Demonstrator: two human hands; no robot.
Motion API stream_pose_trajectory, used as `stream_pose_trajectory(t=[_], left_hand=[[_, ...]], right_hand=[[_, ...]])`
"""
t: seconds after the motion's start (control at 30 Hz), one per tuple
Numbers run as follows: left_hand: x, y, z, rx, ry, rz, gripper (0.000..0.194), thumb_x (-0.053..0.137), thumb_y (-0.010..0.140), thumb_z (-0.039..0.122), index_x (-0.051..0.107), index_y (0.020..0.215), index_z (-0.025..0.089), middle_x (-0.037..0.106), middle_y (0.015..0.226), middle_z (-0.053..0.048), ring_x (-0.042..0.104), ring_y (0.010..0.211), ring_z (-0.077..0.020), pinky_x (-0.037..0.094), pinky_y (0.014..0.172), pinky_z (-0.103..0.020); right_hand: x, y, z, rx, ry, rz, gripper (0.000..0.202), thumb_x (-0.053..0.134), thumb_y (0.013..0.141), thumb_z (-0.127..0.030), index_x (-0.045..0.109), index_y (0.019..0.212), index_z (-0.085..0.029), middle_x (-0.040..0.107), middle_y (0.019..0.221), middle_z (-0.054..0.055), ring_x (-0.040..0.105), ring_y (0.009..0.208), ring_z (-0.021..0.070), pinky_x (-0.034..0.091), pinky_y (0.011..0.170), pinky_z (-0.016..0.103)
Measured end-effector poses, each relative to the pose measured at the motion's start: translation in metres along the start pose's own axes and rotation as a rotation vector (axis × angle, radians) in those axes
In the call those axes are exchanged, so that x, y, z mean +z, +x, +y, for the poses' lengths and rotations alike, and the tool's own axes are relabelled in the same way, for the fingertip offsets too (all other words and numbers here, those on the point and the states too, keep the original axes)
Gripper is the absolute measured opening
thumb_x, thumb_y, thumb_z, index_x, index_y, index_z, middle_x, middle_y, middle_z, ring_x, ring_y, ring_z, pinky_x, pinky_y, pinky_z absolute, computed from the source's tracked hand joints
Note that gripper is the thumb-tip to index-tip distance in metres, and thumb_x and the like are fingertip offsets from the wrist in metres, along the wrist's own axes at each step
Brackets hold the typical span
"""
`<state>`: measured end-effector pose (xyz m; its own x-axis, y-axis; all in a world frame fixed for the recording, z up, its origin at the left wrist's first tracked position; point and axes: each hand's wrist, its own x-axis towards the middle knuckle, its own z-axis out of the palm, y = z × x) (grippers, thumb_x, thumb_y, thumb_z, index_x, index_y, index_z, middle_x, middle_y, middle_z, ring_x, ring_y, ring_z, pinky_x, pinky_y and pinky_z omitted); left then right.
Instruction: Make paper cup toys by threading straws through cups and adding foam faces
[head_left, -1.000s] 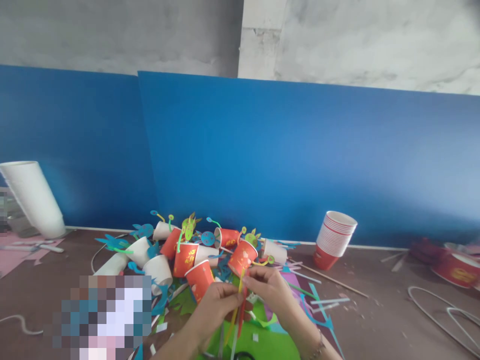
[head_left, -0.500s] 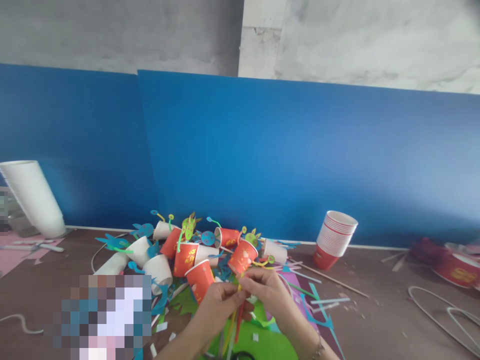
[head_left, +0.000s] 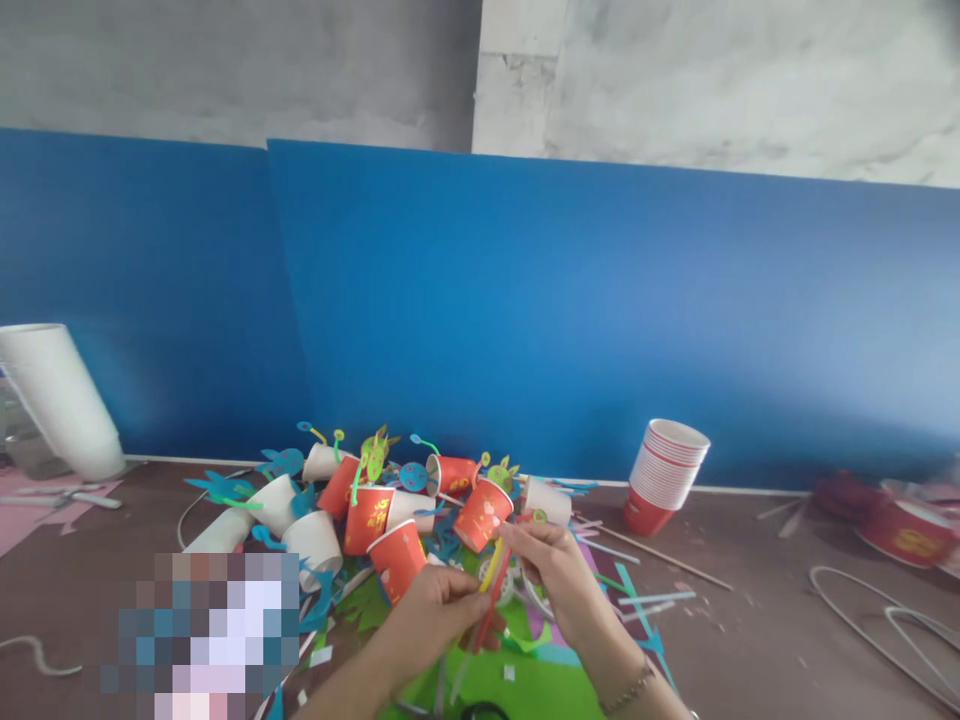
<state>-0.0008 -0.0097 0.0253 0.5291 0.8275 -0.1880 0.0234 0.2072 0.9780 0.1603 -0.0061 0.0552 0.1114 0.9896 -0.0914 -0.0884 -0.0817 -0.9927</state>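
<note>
My left hand point(head_left: 448, 607) is closed around the lower part of a yellow straw-like strip point(head_left: 492, 572) and a red one point(head_left: 500, 582). At their top ends, the thumb and fingers of my right hand point(head_left: 551, 560) are pinched. Whether these are straws or folded paper I cannot tell. Just beyond my hands lie red paper cups point(head_left: 397, 560) and white paper cups point(head_left: 313, 545), several with blue or green paper cut-outs and curled stalks on them. Green paper point(head_left: 517, 690) lies under my hands, with part of a black ring-shaped handle point(head_left: 484, 712) at the bottom edge.
A stack of cups point(head_left: 666, 475) stands at right, a taller white stack point(head_left: 60, 400) leans at left. Thin sticks point(head_left: 682, 565), blue paper strips point(head_left: 656, 600) and scraps lie about. A white cable point(head_left: 832, 600) loops at far right. Blue board point(head_left: 562, 300) stands behind the table.
The right hand has moved slightly right and up along the strips. The yellow and red strips now stand higher between my hands, tilted to the right. The view has shifted a little.
</note>
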Motion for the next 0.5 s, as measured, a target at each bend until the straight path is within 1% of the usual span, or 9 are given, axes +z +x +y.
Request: stream_pose_trajectory(t=[0.07, 0.13, 0.2, 0.33, 0.43, 0.5], left_hand=[[0.0021, -0.0002, 0.0004, -0.037, -0.040, 0.030, 0.064, 0.073, 0.050, 0.073, 0.071, 0.067, 0.011, 0.066, 0.056, -0.002, 0.059, 0.053, -0.0139, 0.041, 0.055, -0.025], [0.0043, -0.0003, -0.0005, -0.052, -0.090, 0.055, 0.065, 0.075, 0.047, 0.073, 0.069, 0.067, 0.012, 0.069, 0.062, -0.004, 0.063, 0.056, -0.0165, 0.042, 0.056, -0.026], [0.0057, 0.0000, -0.0020, -0.038, -0.117, 0.071, 0.063, 0.076, 0.048, 0.072, 0.068, 0.068, 0.012, 0.071, 0.066, -0.006, 0.064, 0.057, -0.0173, 0.042, 0.056, -0.026], [0.0048, 0.0017, -0.0045, -0.005, -0.122, 0.087, 0.060, 0.076, 0.052, 0.070, 0.069, 0.067, 0.012, 0.072, 0.066, -0.007, 0.064, 0.057, -0.0178, 0.042, 0.055, -0.027], [0.0034, 0.0030, -0.0050, -0.022, -0.101, 0.098, 0.062, 0.075, 0.052, 0.071, 0.071, 0.071, 0.012, 0.073, 0.068, -0.008, 0.066, 0.060, -0.0189, 0.044, 0.057, -0.027], [0.0034, 0.0037, -0.0057, -0.022, -0.093, 0.119, 0.064, 0.073, 0.053, 0.072, 0.072, 0.075, 0.012, 0.074, 0.070, -0.008, 0.067, 0.062, -0.0198, 0.046, 0.059, -0.028]], right_hand=[[0.0005, 0.0002, 0.0017, -0.015, 0.001, 0.001, 0.047, 0.077, 0.055, -0.053, 0.047, 0.042, -0.020, 0.031, 0.040, -0.008, 0.020, 0.041, 0.0055, 0.015, 0.041, 0.024], [0.0017, 0.0000, 0.0050, -0.026, 0.010, 0.008, 0.048, 0.078, 0.056, -0.054, 0.047, 0.043, -0.019, 0.031, 0.041, -0.008, 0.020, 0.042, 0.0056, 0.014, 0.042, 0.024], [0.0037, -0.0008, 0.0083, -0.035, 0.021, 0.010, 0.048, 0.077, 0.057, -0.054, 0.048, 0.044, -0.019, 0.031, 0.042, -0.008, 0.020, 0.044, 0.0058, 0.013, 0.043, 0.024], [0.0078, -0.0034, 0.0101, -0.067, 0.026, 0.035, 0.049, 0.076, 0.060, -0.055, 0.047, 0.044, -0.019, 0.030, 0.043, -0.007, 0.020, 0.045, 0.0064, 0.014, 0.044, 0.025], [0.0089, -0.0046, 0.0094, -0.111, 0.006, 0.077, 0.049, 0.075, 0.060, -0.057, 0.049, 0.046, -0.018, 0.031, 0.046, -0.006, 0.021, 0.047, 0.0075, 0.017, 0.045, 0.025], [0.0086, -0.0042, 0.0104, -0.130, -0.006, 0.082, 0.048, 0.075, 0.060, -0.058, 0.052, 0.047, -0.018, 0.032, 0.047, -0.006, 0.022, 0.048, 0.0081, 0.018, 0.045, 0.026]])
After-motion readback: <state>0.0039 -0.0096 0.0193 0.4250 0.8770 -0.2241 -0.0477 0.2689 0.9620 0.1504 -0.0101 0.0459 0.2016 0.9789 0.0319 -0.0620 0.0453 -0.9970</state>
